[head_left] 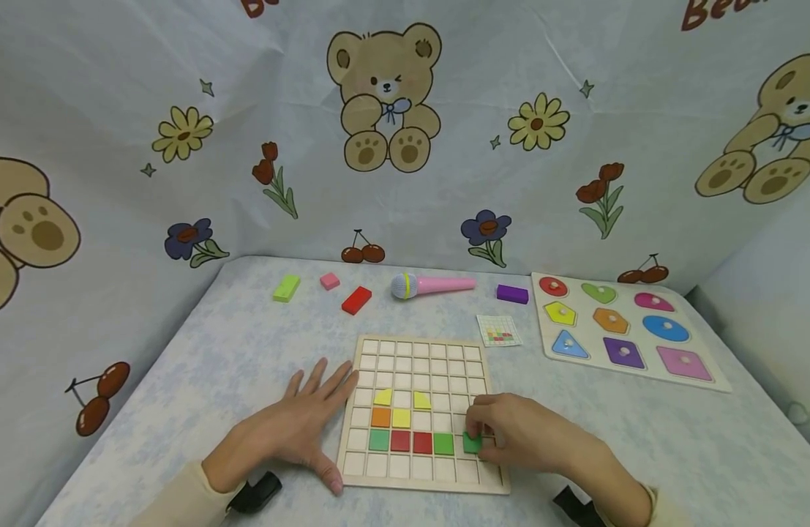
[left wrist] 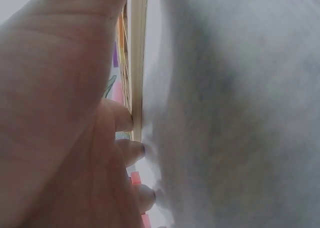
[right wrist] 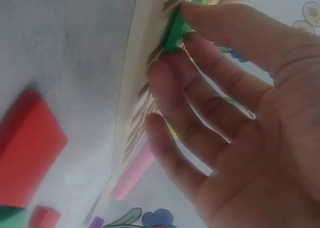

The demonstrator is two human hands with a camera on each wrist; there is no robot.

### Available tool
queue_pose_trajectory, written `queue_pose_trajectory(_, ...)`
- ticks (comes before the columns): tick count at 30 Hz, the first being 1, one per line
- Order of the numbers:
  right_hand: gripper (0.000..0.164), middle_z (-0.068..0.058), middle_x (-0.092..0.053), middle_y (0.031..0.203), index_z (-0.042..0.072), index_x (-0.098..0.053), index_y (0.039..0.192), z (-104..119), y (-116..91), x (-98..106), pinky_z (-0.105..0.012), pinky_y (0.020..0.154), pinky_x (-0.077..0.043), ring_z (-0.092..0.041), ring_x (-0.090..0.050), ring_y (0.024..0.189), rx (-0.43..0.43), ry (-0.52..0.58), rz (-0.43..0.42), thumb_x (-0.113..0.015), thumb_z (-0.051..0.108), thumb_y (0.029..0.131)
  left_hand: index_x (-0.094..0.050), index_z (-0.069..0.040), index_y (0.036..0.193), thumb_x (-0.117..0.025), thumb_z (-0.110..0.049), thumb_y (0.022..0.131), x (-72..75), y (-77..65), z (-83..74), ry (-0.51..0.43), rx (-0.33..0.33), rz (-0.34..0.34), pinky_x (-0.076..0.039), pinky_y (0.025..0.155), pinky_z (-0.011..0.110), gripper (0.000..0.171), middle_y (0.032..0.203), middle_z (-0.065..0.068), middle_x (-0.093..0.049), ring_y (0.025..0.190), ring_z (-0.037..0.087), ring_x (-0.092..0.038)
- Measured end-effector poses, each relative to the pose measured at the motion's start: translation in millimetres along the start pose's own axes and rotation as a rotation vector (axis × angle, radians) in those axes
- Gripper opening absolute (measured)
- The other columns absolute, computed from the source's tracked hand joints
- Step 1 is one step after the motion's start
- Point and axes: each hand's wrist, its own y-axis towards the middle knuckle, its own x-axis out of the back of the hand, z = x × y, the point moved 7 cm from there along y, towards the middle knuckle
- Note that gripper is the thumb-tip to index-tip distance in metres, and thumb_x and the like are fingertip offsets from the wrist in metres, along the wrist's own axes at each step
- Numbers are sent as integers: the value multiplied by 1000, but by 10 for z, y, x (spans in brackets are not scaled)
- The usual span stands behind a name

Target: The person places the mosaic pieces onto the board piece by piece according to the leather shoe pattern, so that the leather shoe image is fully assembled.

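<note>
A square wooden grid board lies on the table between both hands. Its cells hold several flat tiles: two yellow corner-cut ones, an orange tile, a yellow square, a teal tile, two red tiles and a green tile. My left hand spreads along the board's left side, fingertips and thumb at its edge. With thumb and index finger, my right hand pinches another green tile over the right part of the same row; it sits tilted in the right wrist view.
Behind the board lie a lime block, a pink block, a red block, a toy microphone, a purple block and a small pattern card. A shape puzzle lies at right. A large red block shows in the right wrist view.
</note>
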Motion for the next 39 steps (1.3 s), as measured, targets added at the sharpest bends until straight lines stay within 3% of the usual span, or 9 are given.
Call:
queue_pose_trajectory(19, 11, 19, -58, 90, 27, -70, 90, 99, 2, 3, -21, 72, -49, 1, -52, 77, 71, 4, -16, -78, 20, 88, -9, -16, 163, -80, -80, 50, 15, -6, -11, -5, 4, 0, -1, 115, 72, 148, 170, 7, 0, 153, 47, 8)
queue_pose_trajectory(26, 9, 16, -57, 89, 25, -70, 88, 165, -11, -11, -17, 71, -47, 2, -51, 77, 145, -10, -51, -77, 19, 89, -8, -17, 163, -79, -81, 50, 3, -7, 0, -13, 7, 3, 0, 116, 71, 148, 170, 7, 1, 153, 47, 9)
queue_pose_trajectory(28, 7, 17, -57, 89, 25, -72, 89, 155, -18, -1, -18, 70, -47, 2, -51, 76, 126, -9, -44, -77, 20, 89, -8, -18, 163, -79, -80, 51, -3, -7, 3, -17, 3, 2, 0, 116, 71, 147, 170, 7, 1, 153, 46, 9)
queue_pose_trajectory(34, 14, 21, -61, 95, 29, -74, 98, -18, -139, 58, -26, 75, -52, 1, -54, 82, -41, 11, -5, -78, 25, 86, -7, -18, 163, -79, -81, 51, -20, 3, 1, -17, -6, 9, -1, 116, 71, 147, 170, 6, 1, 153, 46, 9)
queue_pose_trajectory(39, 16, 21, -61, 95, 31, -73, 100, -195, -293, 105, -25, 73, -51, 0, -55, 83, -128, 39, 18, -78, 30, 85, -7, -18, 163, -79, -81, 51, -3, 3, 8, -13, 5, 9, 0, 116, 71, 147, 170, 6, 2, 153, 46, 10)
